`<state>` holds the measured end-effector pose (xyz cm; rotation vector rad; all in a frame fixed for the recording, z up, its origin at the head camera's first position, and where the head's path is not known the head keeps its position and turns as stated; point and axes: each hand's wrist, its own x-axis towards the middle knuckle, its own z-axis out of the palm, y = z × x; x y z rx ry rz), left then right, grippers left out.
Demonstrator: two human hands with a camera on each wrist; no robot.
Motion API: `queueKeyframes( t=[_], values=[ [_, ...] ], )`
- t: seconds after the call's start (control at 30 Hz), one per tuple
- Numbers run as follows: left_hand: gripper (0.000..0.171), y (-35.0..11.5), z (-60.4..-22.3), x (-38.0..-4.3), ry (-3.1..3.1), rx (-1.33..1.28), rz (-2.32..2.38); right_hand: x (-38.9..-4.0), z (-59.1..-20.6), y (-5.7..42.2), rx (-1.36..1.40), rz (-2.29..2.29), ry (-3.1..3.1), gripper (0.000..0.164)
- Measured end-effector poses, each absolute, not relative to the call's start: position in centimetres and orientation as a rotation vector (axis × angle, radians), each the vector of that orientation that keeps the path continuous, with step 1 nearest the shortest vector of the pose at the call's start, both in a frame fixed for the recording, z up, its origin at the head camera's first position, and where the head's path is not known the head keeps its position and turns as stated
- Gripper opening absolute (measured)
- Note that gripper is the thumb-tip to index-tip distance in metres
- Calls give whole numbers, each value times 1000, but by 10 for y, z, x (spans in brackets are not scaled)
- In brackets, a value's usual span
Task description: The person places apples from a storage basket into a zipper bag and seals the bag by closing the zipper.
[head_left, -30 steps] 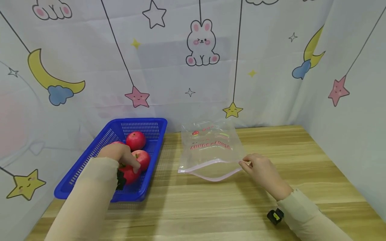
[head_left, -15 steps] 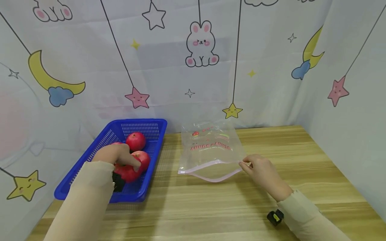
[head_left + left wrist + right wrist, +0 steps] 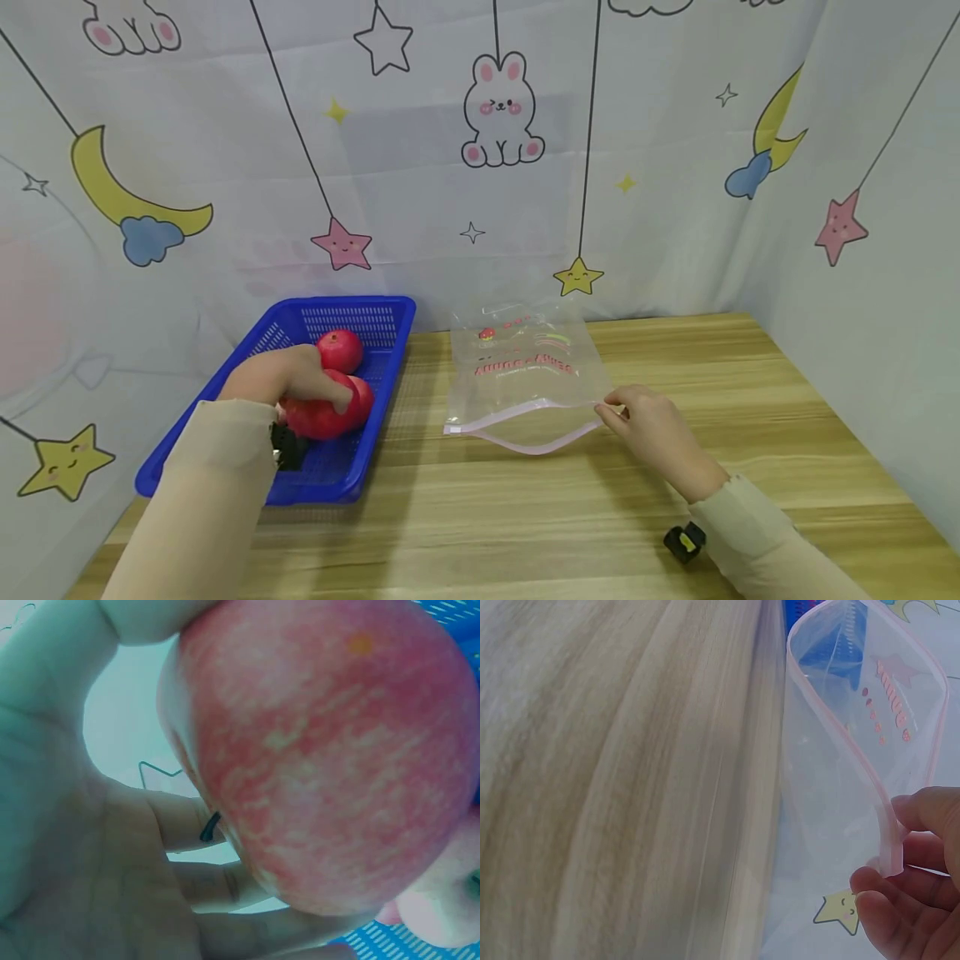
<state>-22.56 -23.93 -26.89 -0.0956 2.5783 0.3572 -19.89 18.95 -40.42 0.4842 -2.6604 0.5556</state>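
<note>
My left hand (image 3: 288,373) reaches into the blue plastic basket (image 3: 322,492) and grips a red apple (image 3: 318,418), thumb on one side and fingers on the other. In the left wrist view this apple (image 3: 322,757) fills the grasp, its dark stem facing the palm. Right of the basket lies a clear zip bag (image 3: 517,387) with a pink-edged mouth that gapes toward me. My right hand (image 3: 656,433) pinches the right corner of that mouth between thumb and fingers. The right wrist view shows the bag's mouth (image 3: 832,716) spread wide.
Another red apple (image 3: 340,350) sits at the back of the basket, and a paler one (image 3: 363,400) is partly hidden behind the held apple. Both stand on a wooden table (image 3: 480,533), backed by a white printed curtain (image 3: 420,167). A small black device (image 3: 685,542) shows beside the right sleeve.
My left hand has closed its grip on the apple and raised it slightly, shifting a little up and left. The right hand and the bag have stayed put.
</note>
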Motion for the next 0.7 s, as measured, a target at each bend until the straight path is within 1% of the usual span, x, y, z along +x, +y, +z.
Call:
queueKeyframes(
  t=[0.2, 0.33, 0.57, 0.7],
  values=[
    [55, -233, -267, -224, 2578, -93, 363, -199, -404, 189, 493, 561, -2655, 18],
    [54, -228, -265, -224, 2601, -53, 348, -199, -405, 189, 498, 559, -2651, 18],
    [59, -220, -261, -224, 2638, 36, 340, -200, -405, 190, 500, 561, -2649, 17],
    [58, -216, -260, -224, 2646, 65, 371, -199, -405, 189, 505, 560, -2643, 17]
  ],
)
